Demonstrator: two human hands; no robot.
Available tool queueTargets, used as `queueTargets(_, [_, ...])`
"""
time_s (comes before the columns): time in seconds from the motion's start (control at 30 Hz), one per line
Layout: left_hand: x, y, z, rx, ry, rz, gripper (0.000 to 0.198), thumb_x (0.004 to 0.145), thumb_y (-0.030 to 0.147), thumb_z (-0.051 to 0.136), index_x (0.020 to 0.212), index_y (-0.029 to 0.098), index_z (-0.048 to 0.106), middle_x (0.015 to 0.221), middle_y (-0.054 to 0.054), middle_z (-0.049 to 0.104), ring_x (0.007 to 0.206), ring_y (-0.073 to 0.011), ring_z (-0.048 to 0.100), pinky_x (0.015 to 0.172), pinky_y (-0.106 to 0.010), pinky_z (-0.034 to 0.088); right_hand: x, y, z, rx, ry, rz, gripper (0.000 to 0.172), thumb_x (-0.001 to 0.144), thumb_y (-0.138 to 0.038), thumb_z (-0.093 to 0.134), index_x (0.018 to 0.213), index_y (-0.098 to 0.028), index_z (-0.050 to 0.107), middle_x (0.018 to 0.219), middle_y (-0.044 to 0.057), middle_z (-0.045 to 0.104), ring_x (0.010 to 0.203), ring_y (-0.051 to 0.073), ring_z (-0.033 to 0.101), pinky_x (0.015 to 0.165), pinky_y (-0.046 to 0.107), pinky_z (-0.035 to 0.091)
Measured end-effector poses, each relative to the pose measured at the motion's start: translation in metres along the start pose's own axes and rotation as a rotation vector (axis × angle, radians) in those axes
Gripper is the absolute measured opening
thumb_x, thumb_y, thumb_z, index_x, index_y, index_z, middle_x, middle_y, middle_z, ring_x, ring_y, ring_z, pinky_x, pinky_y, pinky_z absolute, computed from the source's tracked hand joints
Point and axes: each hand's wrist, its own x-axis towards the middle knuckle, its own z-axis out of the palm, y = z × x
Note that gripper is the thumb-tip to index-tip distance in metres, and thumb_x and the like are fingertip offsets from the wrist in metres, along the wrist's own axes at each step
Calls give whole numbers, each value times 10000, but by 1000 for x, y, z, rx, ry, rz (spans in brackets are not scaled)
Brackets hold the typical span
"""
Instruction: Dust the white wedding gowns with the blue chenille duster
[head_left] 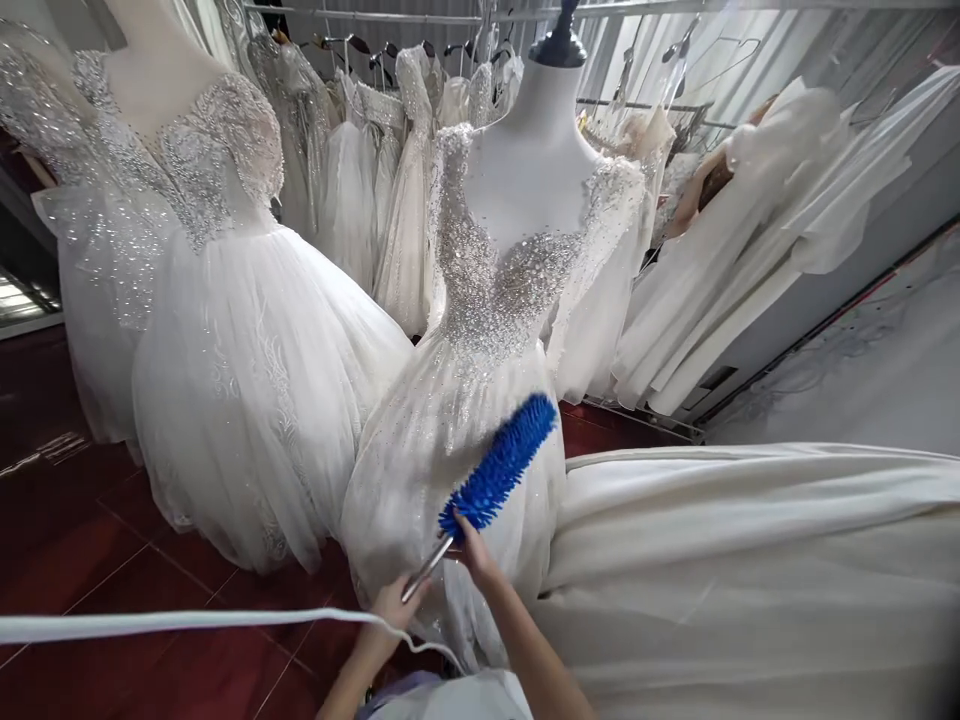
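A blue duster with a fluffy, chenille-like head and a metal handle slants up to the right in front of a beaded white wedding dress. My left hand is closed around the metal handle near its lower end. Higher up, my right hand grips the base of the blue head, where it meets the handle; some of its fingers are hidden. Behind the duster, the dress sits on a mannequin, its sparkling bodice above a full tulle skirt. Whether the blue fibres touch the skirt, I cannot tell.
Another wedding dress on a mannequin stands left. Several gowns hang on a rack behind and at right. White fabric spreads across the lower right. A white cord or strap crosses near my left wrist. The floor is dark red tile.
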Motion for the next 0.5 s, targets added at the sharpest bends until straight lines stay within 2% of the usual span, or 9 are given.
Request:
queueTargets(0.07, [4,9,38,56,-99,40,209,784,407,589,751,207,643,624,21,587,732,-228,628,758,-326,478,1,8,-52,19,135,175,409,746,-566,605,689,-162,598,646,48,633,561,162,603,601,298,515])
queueTargets(0.13, [5,16,70,134,-174,52,232,743,438,586,658,222,595,582,26,555,673,-218,604,703,-325,457,-3,21,-96,74,193,264,383,745,-551,598,658,-178,587,658,55,642,519,151,592,564,281,500])
queueTargets(0.2, [4,23,88,176,-188,53,297,713,506,592,621,226,556,558,33,518,616,-198,562,665,-323,427,-10,24,-123,134,188,232,366,693,-562,646,699,-199,602,720,63,674,584,176,634,595,297,515])
queueTargets(0.23, [4,26,92,162,-174,64,355,705,565,583,609,226,535,543,37,492,594,-184,536,642,-314,410,-12,18,-127,147,152,188,381,654,-572,678,722,-204,607,746,66,685,635,191,653,625,308,524])
queueTargets(0.3, [3,36,92,30,-121,67,503,680,729,516,624,229,511,514,47,456,523,-151,474,567,-285,370,-15,-9,-117,145,31,63,454,582,-593,727,765,-195,612,771,70,693,724,214,674,685,323,533])
queueTargets(0.4, [6,58,81,-268,-22,-67,774,563,945,327,760,230,546,467,71,426,390,-104,340,433,-253,275,-9,-65,-71,80,-118,-120,559,562,-641,744,831,-177,588,735,44,669,708,215,673,694,341,535])
queueTargets(0.47, [9,73,75,-362,27,-170,890,473,1000,278,797,220,560,418,88,373,351,-85,267,396,-241,211,-1,-88,-42,46,-113,-211,590,597,-703,709,844,-193,545,673,5,631,618,195,648,639,347,532])
queueTargets(0.5, [11,78,74,-370,49,-207,907,429,1015,276,759,218,558,395,91,342,346,-82,257,390,-237,196,4,-91,-33,35,-90,-226,607,605,-743,680,824,-199,526,639,-8,608,579,185,630,611,344,528])
